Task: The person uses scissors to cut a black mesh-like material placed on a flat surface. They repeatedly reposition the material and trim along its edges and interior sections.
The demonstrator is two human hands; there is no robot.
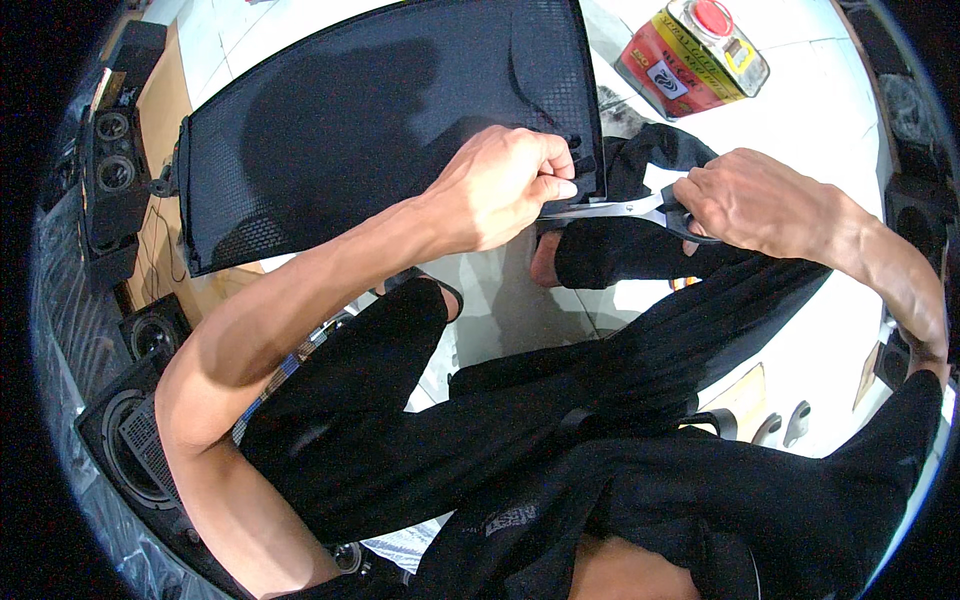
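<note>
A large black panel [350, 130] with perforated mesh and dark fabric fills the upper middle. My left hand [508, 185] is closed on the fabric at the panel's lower right edge, its thumb and fingers pressed together. My right hand [750, 200] grips a pair of scissors [628, 208] with steel blades and a dark handle. The blades lie just below my left fingertips at that edge; I cannot tell how much fabric is between them.
Black speaker cabinets [114, 170] line the left side, by a wooden board [160, 110]. A red and yellow metal can [690, 70] stands on the white tiled floor [790, 120] at upper right. My black-trousered legs [390, 430] and bare feet lie below my hands.
</note>
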